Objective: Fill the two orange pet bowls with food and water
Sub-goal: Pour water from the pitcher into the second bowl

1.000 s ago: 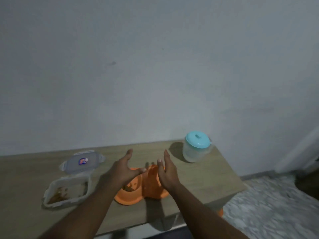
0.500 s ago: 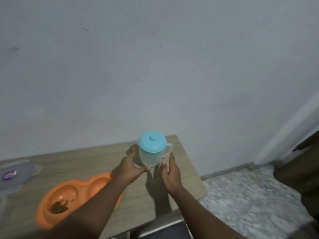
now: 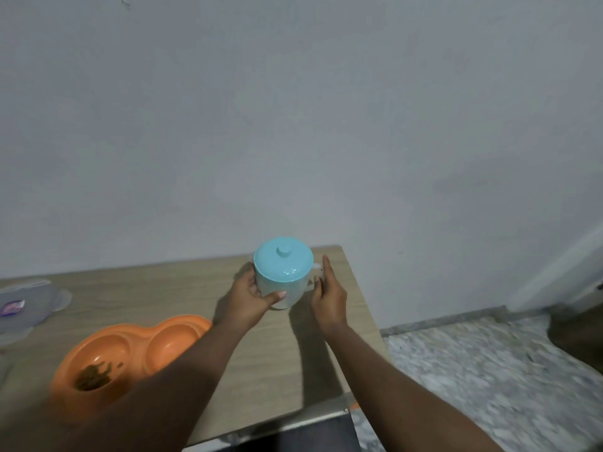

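A translucent water jug [image 3: 288, 293] with a teal lid [image 3: 283, 264] stands near the table's far right corner. My left hand [image 3: 249, 300] grips its left side, thumb across the front. My right hand [image 3: 329, 296] is at the jug's handle side, fingers straight and apart, close to the handle; I cannot tell whether it touches. The orange double pet bowl [image 3: 130, 340] lies at the lower left, partly under my left forearm. Its left bowl holds some brown food [image 3: 93, 378]; its right bowl [image 3: 169, 342] looks dry.
A clear container lid [image 3: 24, 301] with a sticker lies at the far left edge. The wooden table [image 3: 277, 360] ends just right of the jug, above a speckled floor [image 3: 489, 370]. A grey wall stands close behind.
Both hands moved from the orange bowls right to the jug. My left hand has closed on its side, and my right hand has come up beside the handle.
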### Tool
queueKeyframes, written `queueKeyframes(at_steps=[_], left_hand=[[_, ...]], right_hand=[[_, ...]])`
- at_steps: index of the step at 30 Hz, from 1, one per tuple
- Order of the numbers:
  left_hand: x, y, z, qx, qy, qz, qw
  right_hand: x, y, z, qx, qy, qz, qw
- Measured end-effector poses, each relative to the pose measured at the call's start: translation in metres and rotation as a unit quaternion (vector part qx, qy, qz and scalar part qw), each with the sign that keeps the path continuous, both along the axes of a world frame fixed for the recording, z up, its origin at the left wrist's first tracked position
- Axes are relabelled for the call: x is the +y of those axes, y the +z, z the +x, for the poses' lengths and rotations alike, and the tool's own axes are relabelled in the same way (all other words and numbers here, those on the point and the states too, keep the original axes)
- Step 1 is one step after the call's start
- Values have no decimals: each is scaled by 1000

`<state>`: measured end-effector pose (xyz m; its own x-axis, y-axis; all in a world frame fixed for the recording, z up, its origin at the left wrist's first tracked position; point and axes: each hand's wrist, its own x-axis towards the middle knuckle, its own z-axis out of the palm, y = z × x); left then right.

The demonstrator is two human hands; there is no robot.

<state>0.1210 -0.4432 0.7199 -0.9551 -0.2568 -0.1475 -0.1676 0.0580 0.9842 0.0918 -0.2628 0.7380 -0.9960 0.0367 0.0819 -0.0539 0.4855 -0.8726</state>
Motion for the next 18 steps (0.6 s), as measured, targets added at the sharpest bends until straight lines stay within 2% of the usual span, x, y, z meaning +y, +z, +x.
queueKeyframes(at_steps=[3,10,15,18], left_hand=[[6,8,3,1,9,-12,1000],[-2,21,24,30,33,14,999],[-32,40,48,61,53,5,997],[-56,54,65,73,52,12,996]], right_hand=[[-3,-5,-3,23,-5,-12,1000],[-12,-1,5,31,51,-38,997],[-44,15,24,125,-10,-65,990],[-67,31,36,162,5,-66,985]])
